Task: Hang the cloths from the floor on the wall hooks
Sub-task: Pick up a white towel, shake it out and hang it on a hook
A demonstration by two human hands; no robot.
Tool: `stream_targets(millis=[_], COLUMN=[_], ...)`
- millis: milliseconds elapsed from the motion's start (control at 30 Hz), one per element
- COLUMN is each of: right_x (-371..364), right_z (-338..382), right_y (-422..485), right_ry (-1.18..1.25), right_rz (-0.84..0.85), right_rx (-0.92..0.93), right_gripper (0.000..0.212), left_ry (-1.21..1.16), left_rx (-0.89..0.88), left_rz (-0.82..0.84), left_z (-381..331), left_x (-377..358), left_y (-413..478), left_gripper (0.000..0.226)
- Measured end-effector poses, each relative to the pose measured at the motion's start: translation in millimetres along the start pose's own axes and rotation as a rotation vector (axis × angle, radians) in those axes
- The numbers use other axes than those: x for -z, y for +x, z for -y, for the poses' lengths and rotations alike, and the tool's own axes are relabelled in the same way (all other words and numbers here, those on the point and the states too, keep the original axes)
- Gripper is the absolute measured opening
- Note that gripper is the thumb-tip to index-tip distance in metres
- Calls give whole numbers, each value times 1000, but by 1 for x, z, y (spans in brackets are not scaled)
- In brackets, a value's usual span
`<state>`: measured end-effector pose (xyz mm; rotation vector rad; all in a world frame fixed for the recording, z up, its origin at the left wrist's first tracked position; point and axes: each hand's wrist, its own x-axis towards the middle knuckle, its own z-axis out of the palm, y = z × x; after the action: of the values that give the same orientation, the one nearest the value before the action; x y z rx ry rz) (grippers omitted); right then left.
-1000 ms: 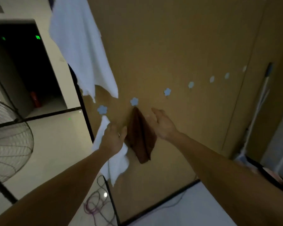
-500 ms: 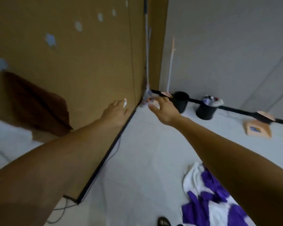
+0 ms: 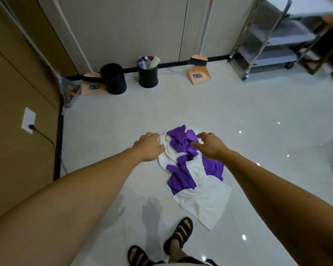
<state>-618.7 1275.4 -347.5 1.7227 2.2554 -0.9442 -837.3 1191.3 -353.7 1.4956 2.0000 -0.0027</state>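
A heap of purple cloths (image 3: 181, 179) and white cloths (image 3: 202, 200) lies on the white tiled floor (image 3: 108, 127) in front of my feet. Both arms reach down over the heap's far end. My left hand (image 3: 150, 145) hovers at its left edge with loosely curled fingers, holding nothing. My right hand (image 3: 211, 144) hovers over the purple folds, fingers spread and relaxed, holding nothing. The brown wall (image 3: 13, 89) runs along the left; its hooks are out of view.
Two black bins (image 3: 113, 78) (image 3: 148, 73) stand against the far grey wall, with orange dustpans (image 3: 199, 74) and brooms beside them. A metal trolley (image 3: 267, 43) stands at the far right. A wall socket (image 3: 28, 120) with a plugged cable is at the left. My sandalled feet (image 3: 179, 234) are below.
The view swung from the hooks, where a brown and a white cloth hung, down to the floor. Both hands moved from the wall to just above the cloth heap.
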Motion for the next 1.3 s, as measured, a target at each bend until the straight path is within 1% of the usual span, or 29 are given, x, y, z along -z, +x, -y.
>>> stream_targets(millis=[133, 300, 400, 467, 667, 767, 833, 933, 1000, 1033, 1100, 1233, 1267, 1300], right_x=[-30, -113, -187, -239, -393, -457, -492, -522, -523, -517, -494, -408, -382, -355], right_z=[-64, -143, -189, -220, -304, -335, -349, -362, -360, -355, -339, -284, -266, -248], right_y=[25, 73, 111, 139, 235, 274, 289, 297, 291, 285, 270, 232, 223, 216], right_ry=[49, 114, 115, 103, 25, -38, -98, -245, -288, -261, -142, 62, 99, 141], right_rz=[91, 174, 241, 255, 300, 327, 372, 387, 332, 287, 214, 154, 132, 103], right_rx=[-63, -177, -231, -267, -273, -271, -271, -233, -197, -168, -98, 4, 44, 84], right_gripper=[48, 53, 50, 48, 41, 40, 41, 32, 24, 23, 22, 21, 22, 23], left_ry=[8, -3, 7, 28, 32, 7, -22, -58, -83, -93, -101, -167, -204, -228], left_rx=[-27, -30, -7, 3, 19, 39, 55, 45, 34, 30, 25, -45, -81, -133], left_rz=[96, 223, 331, 379, 420, 421, 432, 428, 429, 431, 435, 383, 363, 349], left_z=[-34, -42, -22, -4, 57, 89, 104, 117, 118, 116, 107, 74, 65, 56], left_x=[-45, -152, -236, -295, -458, -517, -545, -566, -566, -563, -546, -479, -454, -428], left_y=[46, 111, 156, 192, 287, 311, 321, 325, 319, 314, 302, 282, 278, 274], left_gripper=[59, 56, 59, 58, 54, 52, 52, 51, 51, 51, 54, 82, 85, 82])
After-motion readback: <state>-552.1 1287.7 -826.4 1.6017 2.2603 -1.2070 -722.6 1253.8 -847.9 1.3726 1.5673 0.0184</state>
